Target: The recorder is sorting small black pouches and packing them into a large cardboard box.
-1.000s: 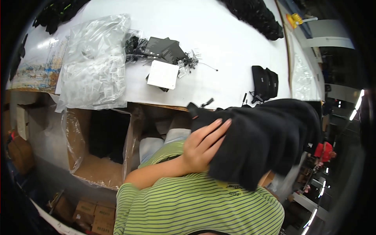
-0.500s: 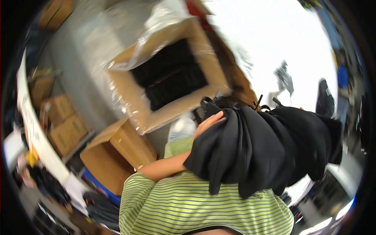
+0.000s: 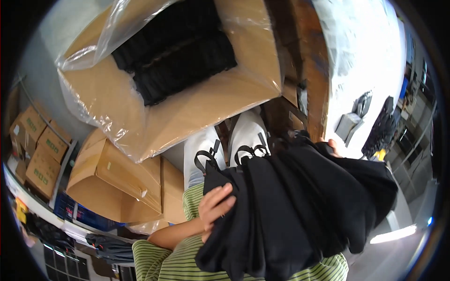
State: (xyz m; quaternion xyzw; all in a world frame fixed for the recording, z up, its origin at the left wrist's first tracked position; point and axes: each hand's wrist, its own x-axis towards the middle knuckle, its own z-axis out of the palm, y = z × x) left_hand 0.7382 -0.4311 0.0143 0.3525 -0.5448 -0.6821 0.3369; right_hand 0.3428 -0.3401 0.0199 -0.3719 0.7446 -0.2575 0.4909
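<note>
My left hand (image 3: 216, 208) grips the near left end of a bundle of black cloth pieces (image 3: 290, 206), its fingers wrapped over the edge. The pieces lie side by side in soft folds, with thin black loops and tabs sticking out along the far edge. At the bundle's far right side, only a few fingers of my right hand (image 3: 334, 147) show, curled against the cloth; the rest is hidden. The bundle is held against my front. Ahead stands a large open carton (image 3: 187, 119) lined with clear plastic, with rows of similar black cloth (image 3: 183, 65) inside.
An open, tilted brown carton (image 3: 122, 182) sits at my left, with several closed boxes (image 3: 44, 164) beyond it. To the right runs a white-covered table (image 3: 347, 51) with a brown edge, bearing a small grey object (image 3: 348, 125) and a black heap (image 3: 382, 129).
The lined carton appears closer and larger in view. The black bundle has turned and sits lower, its loops now spread toward the carton. My left hand has shifted down and left; right-hand fingers show more.
</note>
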